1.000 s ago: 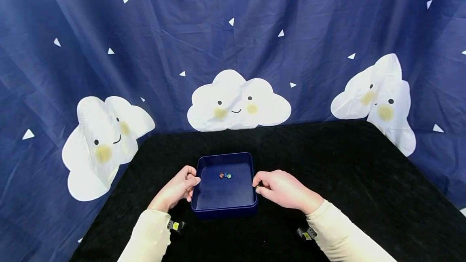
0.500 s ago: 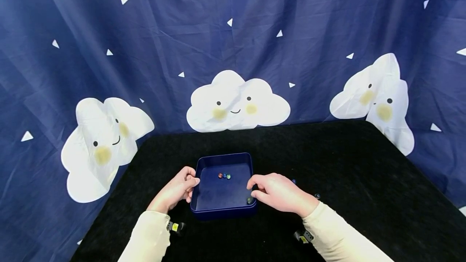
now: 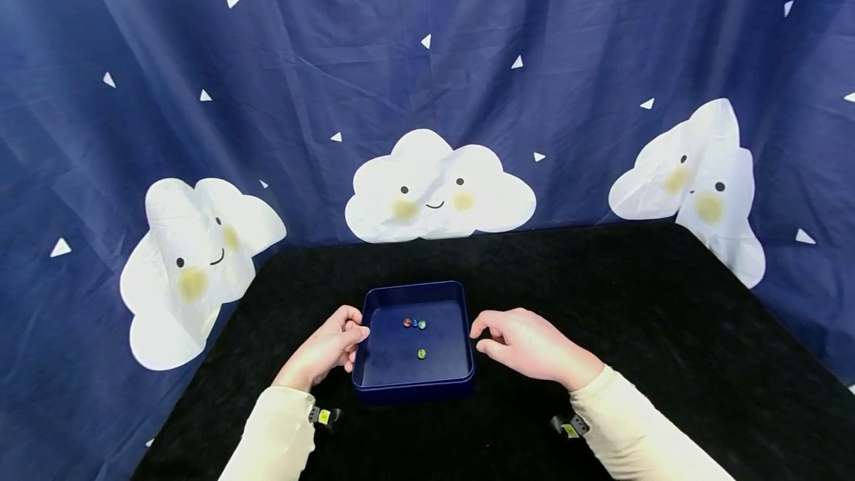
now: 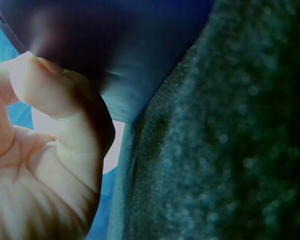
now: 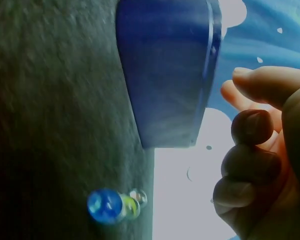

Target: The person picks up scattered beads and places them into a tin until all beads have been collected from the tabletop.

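A shallow dark blue square box (image 3: 412,381) stands on the black cloth. Three small glass marbles sit close together near its middle: a reddish one (image 3: 407,323), a blue one (image 3: 415,323) and a pale green one (image 3: 422,324). Nearer the front, a yellow-green marble (image 3: 421,354) lies by itself. My left hand (image 3: 329,346) grips the box's left wall, thumb at the rim. Just outside the right wall hovers my right hand (image 3: 528,346), loosely curled, thumb and index finger apart and nothing between them.
In the right wrist view more marbles rest on the cloth beside the box, with a blue marble (image 5: 105,205) foremost and a yellow-green marble (image 5: 130,205) behind it. A dark blue curtain (image 3: 427,87) with white clouds hangs behind the table.
My right hand has let go of the yellow-green marble over the box's right wall and drawn back to the right. That marble has rolled left across the box floor. My left hand stays put.
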`<state>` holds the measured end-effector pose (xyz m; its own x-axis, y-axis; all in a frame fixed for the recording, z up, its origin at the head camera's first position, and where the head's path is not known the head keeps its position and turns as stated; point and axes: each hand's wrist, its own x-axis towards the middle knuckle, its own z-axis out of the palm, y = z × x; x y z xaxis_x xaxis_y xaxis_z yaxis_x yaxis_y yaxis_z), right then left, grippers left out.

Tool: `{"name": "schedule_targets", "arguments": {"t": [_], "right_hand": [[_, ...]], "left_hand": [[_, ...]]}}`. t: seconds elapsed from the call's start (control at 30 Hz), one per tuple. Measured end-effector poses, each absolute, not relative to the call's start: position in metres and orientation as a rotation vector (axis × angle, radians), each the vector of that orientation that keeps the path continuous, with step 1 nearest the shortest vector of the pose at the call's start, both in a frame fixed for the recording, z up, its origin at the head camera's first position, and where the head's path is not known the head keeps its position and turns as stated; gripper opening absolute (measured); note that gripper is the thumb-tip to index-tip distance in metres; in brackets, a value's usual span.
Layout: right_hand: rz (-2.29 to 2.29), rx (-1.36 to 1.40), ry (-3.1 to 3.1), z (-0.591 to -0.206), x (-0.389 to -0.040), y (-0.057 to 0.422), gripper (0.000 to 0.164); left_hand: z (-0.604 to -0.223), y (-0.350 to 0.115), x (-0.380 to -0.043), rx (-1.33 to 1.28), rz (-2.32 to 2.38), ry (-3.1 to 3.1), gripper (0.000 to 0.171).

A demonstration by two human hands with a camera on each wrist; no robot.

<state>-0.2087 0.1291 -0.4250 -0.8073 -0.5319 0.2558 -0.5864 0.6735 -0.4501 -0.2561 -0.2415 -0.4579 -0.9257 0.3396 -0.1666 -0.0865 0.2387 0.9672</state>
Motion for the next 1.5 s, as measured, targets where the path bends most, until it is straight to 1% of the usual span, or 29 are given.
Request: {"name": "schedule_targets", "arguments": {"t": [0.23, 0.37, 0.53, 0.73, 1.37, 1.5], "right_hand": [[0.794, 0.883, -2.827, -0.424, -0.212, 0.15, 0.016], [0.786, 0.884, -2.929, -0.427, -0.211, 0.161, 0.018], [0.78, 0.902, -3.067, -0.432, -0.207, 0.168, 0.023], [0.756, 0.991, -3.099, -0.439, -0.201, 0.172, 0.025], [0.527, 0.904, -3.1, -0.44, -0.198, 0.181, 0.024], [0.527, 0.947, -3.06, -0.438, -0.199, 0.184, 0.023]], "left_hand": [[-0.459, -0.242, -0.258, 0.201, 1.751, 2.171, 0.034], [-0.459, -0.242, -0.259, 0.21, 1.751, 2.165, 0.036], [-0.46, -0.242, -0.258, 0.201, 1.754, 2.176, 0.035], [-0.46, -0.242, -0.258, 0.204, 1.759, 2.167, 0.035], [-0.461, -0.242, -0.257, 0.205, 1.758, 2.167, 0.036], [-0.46, -0.242, -0.257, 0.207, 1.761, 2.158, 0.035]]}}
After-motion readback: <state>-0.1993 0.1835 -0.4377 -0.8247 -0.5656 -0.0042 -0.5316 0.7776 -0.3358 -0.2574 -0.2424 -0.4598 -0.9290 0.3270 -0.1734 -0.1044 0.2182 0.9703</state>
